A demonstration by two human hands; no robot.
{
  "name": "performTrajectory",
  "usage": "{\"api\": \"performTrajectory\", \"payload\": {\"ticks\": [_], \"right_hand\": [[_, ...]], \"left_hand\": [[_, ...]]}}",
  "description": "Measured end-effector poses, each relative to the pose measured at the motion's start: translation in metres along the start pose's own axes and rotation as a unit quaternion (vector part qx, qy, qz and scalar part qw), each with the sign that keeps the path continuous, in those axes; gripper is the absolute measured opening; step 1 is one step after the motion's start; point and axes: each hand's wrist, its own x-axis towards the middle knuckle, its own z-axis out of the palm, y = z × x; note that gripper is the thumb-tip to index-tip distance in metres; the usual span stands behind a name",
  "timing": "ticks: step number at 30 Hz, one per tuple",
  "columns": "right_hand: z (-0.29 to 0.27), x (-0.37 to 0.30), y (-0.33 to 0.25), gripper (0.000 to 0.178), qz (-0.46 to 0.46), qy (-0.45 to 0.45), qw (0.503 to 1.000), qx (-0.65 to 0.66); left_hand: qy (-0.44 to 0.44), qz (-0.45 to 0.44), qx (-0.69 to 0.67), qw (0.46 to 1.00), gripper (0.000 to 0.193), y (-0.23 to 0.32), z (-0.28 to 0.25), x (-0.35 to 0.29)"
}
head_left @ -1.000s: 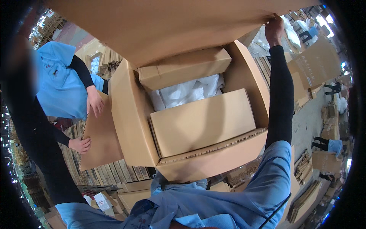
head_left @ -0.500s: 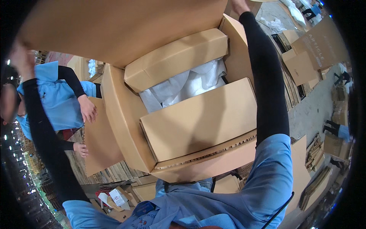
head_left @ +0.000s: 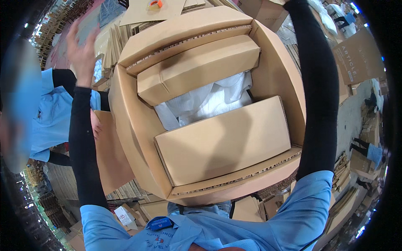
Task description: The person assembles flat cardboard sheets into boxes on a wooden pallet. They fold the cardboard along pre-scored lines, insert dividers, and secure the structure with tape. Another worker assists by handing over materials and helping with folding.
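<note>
A large open cardboard box (head_left: 125,125) stands in front of me. Inside lie a small carton at the far side (head_left: 197,69), a bigger carton at the near side (head_left: 222,140), and white plastic wrapping (head_left: 209,102) between them. My left hand (head_left: 81,46) is raised to the left of the box, fingers spread, holding nothing. My right arm in a black sleeve (head_left: 318,92) runs up along the box's right wall and leaves the picture at the top, so that hand is hidden.
A person in a blue shirt (head_left: 54,117) stands at the left, with a hand (head_left: 95,125) on a flat cardboard sheet (head_left: 111,163). An orange tape roll (head_left: 155,4) lies on cardboard beyond the box. Stacked cartons and flat sheets surround me, and other people stand at the right.
The big flap held overhead has gone out of view, baring the whole box. My left hand has come into view, open. My right hand rose past the top edge.
</note>
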Motion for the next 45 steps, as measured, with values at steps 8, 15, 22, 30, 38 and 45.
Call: {"api": "performTrajectory", "payload": {"ticks": [8,15,22,30,38,45], "right_hand": [[0.197,-0.235,0.048,0.087,-0.029,-0.295,0.926,-0.232],[0.202,-0.217,0.053,0.094,0.127,-0.401,0.889,-0.181],[0.186,-0.228,0.016,0.088,0.232,-0.321,0.918,0.0],[0.079,-0.296,-0.23,0.082,0.399,-0.285,0.765,0.417],[-0.005,-0.242,-0.446,0.102,0.247,-0.227,0.824,0.457],[0.002,-0.213,-0.556,0.115,0.176,-0.172,0.888,0.389]], "left_hand": [[-0.38,0.021,0.267,0.886,0.061,0.004,0.057,-0.159],[-0.32,-0.089,-0.018,0.943,0.032,0.173,-0.07,-0.269],[-0.197,-0.282,-0.11,0.932,0.026,0.266,-0.175,-0.356],[-0.123,-0.433,-0.111,0.886,0.012,0.229,-0.271,-0.422],[0.203,-0.702,-0.33,0.597,0.032,0.107,-0.322,-0.478],[-0.007,-0.664,-0.435,0.608,0.04,0.049,-0.303,-0.483]]}}
